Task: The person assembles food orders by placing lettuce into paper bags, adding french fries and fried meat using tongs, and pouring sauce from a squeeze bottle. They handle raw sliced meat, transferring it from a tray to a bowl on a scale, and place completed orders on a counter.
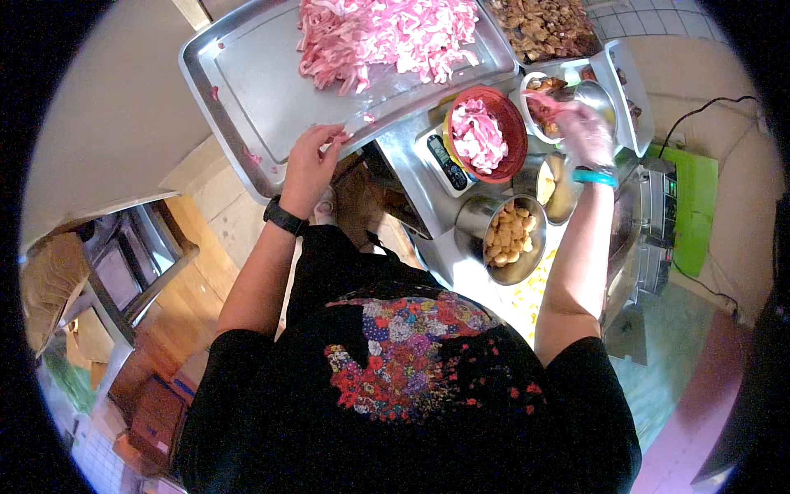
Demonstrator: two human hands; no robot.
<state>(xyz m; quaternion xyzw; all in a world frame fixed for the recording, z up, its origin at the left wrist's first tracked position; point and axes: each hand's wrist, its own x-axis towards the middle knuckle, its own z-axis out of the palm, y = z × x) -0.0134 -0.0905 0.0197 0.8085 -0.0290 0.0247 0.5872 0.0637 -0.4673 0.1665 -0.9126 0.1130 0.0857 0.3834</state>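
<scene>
Red bowl (pixel 518 136) with sliced raw meat (pixel 479 136): at 9 o'clock from right hand (pixel 586 136), at 3 o'clock from left hand (pixel 317 160). Nearer to right. Roughly round at rim, so no clear long axis there; meat pile inside running about 11 to 5. Apparently seated on digital kitchen scale (pixel 447 163), display toward 7.

Right: translucent-gloved, motion-blurred, over white tub (pixel 527 92) of browned meat pieces. Pinkish-red strip (pixel 539 102) at fingertips; can't tell if pinched or just passing behind. Left: bare, fingers bent with thumb close by, at near edge of steel sheet tray (pixel 247 99). Can't tell if touching the edge or gripping anything.

Bulk heap of raw meat strips (pixel 387 41) at 12 to 1 from left, in same tray; tray long axis about 8 to 2.

On steel worktable (pixel 403 146): steel pot (pixel 471 226) of potato-like chunks at 6 from red bowl, second round vessel with pale pieces at 4. Tray of browned pieces (pixel 543 31) at 1.

Room: wood-plank floor (pixel 206 259) at 8, bright green panel (pixel 698 206) at 3, black cable above it.
</scene>
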